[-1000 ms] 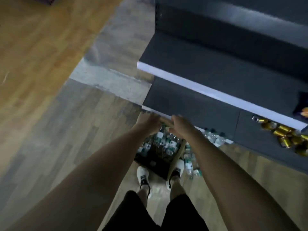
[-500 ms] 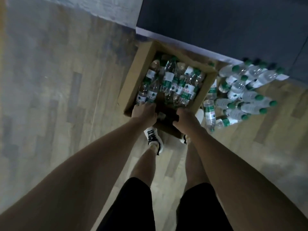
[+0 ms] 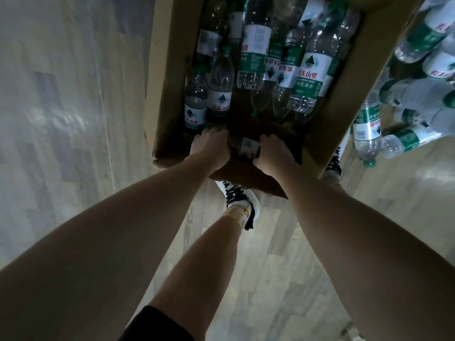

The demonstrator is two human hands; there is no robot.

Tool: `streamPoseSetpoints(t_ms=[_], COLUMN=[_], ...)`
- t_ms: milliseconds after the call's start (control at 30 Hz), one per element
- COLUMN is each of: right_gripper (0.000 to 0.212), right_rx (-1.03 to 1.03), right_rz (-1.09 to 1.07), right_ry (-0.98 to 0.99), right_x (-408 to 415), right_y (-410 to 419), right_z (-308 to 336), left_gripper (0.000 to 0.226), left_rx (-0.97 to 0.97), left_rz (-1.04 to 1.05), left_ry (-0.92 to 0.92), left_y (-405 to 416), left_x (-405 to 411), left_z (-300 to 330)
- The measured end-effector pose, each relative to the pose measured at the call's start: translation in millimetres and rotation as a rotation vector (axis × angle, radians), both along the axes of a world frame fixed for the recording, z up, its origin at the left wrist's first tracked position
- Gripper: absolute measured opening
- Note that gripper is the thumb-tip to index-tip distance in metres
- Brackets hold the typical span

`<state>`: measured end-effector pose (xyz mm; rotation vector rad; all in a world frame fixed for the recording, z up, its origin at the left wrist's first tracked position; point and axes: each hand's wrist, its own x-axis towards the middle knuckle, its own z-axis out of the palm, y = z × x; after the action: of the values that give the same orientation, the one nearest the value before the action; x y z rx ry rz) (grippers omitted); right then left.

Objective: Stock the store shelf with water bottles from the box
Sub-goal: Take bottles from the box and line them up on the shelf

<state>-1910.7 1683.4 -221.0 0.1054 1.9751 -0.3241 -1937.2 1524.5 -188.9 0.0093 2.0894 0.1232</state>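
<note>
box far end cut off at top edge; both hands' fingertips hidden inside

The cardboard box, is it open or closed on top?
Open. The cardboard box has no lid over it, so the water bottles lying inside show plainly from above.

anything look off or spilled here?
Yes: a loose heap of water bottles lies on the floor right of the box, on their sides. Those in the box lie jumbled too. No spilled water or damage visible.
</note>
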Motion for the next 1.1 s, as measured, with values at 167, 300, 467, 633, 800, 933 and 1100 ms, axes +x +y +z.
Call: streamPoseSetpoints(t_ms=[167,300,467,633,800,933,1100], right_gripper=[0.064,0.051,0.049,0.081,0.091,0.083,0.091], right_rx=[-0.028,-0.006,0.015,-0.052,-0.083,-0.107,-0.11], right_rz=[0.061,0.167,0.264,0.258,0.159,0.05,0.033], right_ry=[-0.055,0.022,0.06,0.071,0.153,0.241,0.36], right_x=[5.0,7.8,-0.5,2.8,-19.6,-55.0,-114.0], right_y=[-18.9,-38.7,-36.0,-6.6,14.6,18.8,18.2], right_z=[-57.2,-79.1,-67.2,-11.5,72.0,156.7,297.5], left_gripper=[0.048,0.049,0.044,0.037,0.034,0.031,0.026], left_rx=[-0.034,-0.022,-0.02,-0.026,0.002,0.054,0.092], left_rz=[-0.041,-0.037,-0.059,-0.04,-0.004,0.056,0.133], left_ry=[0.033,0.076,0.101,0.125,0.133,0.184,0.252], left_y=[-9.9,-23.5,-33.7,-31.7,-18.6,-8.8,-8.2], left_x=[9.5,11.5,7.0,-4.0,-28.1,-55.0,-105.9], left_z=[-46.6,-59.6,-44.9,-3.9,64.9,146.8,275.2])
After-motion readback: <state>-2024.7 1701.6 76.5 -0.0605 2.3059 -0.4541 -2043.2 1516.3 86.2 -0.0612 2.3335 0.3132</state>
